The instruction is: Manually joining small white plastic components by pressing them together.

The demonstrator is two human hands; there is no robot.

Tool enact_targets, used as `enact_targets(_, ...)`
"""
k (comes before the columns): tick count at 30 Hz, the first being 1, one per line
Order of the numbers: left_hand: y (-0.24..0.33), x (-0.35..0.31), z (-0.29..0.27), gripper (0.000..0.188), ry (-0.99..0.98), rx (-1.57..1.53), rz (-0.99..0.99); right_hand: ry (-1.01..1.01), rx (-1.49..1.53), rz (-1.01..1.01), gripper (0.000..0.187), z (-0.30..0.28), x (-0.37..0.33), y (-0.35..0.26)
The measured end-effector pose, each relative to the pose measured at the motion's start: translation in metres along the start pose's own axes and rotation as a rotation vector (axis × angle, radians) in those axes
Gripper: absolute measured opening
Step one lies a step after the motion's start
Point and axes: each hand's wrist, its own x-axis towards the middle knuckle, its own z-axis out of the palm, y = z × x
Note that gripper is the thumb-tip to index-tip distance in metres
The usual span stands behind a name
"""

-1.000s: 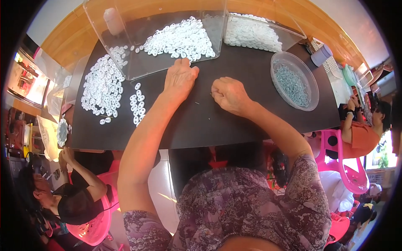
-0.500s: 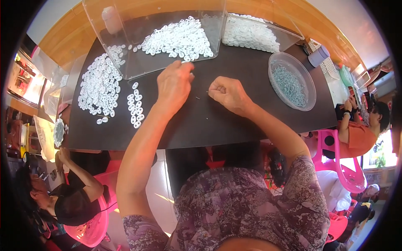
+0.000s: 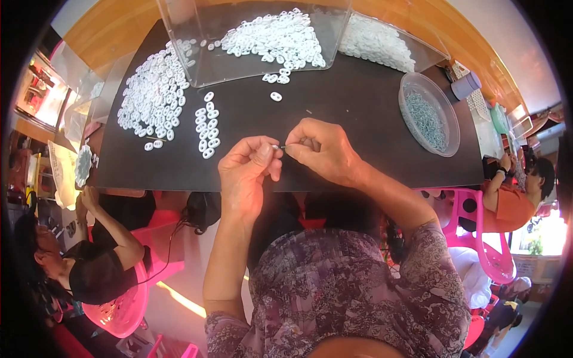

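My left hand (image 3: 246,167) pinches a small white oval piece (image 3: 275,147), mostly hidden by the fingertips. From the other side my right hand (image 3: 328,148) grips a thin screw-like pin (image 3: 283,147) between thumb and forefinger, its tip meeting the white piece. Both hands are close together above the table's near edge. A single white two-holed oval piece (image 3: 276,96) lies beyond them. Left of it, similar pieces stand in a double row (image 3: 207,126). A round clear tub (image 3: 455,138) on the right holds many blue-green screw-like pins (image 3: 425,119).
White pieces form a big heap (image 3: 152,89) at the left and another heap (image 3: 274,39) in a clear bin (image 3: 224,82). Behind stands a clear box (image 3: 377,45) full of them. A purple-lidded container (image 3: 465,86) is at the right. Other people sit on both sides.
My left hand has come back from the bin's front edge and met my right hand, now with a white piece. Several white pieces show before the bin. The view has shifted.
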Motion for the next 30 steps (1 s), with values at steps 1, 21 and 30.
enact_targets(1, -0.002, -0.002, -0.002, 0.013, -0.011, 0.016, 0.064, -0.009, -0.004, -0.004, 0.007, 0.002, -0.001, -0.001)
enact_targets(21, -0.002, -0.027, -0.015, 0.01, 0.011, 0.216, 0.112, -0.104, 0.154, 0.115, 0.005, 0.016, -0.008, -0.014)
enact_targets(30, 0.001, -0.03, -0.014, 0.01, -0.022, 0.163, 0.093, -0.069, 0.152, 0.108, 0.006, 0.017, -0.012, -0.013)
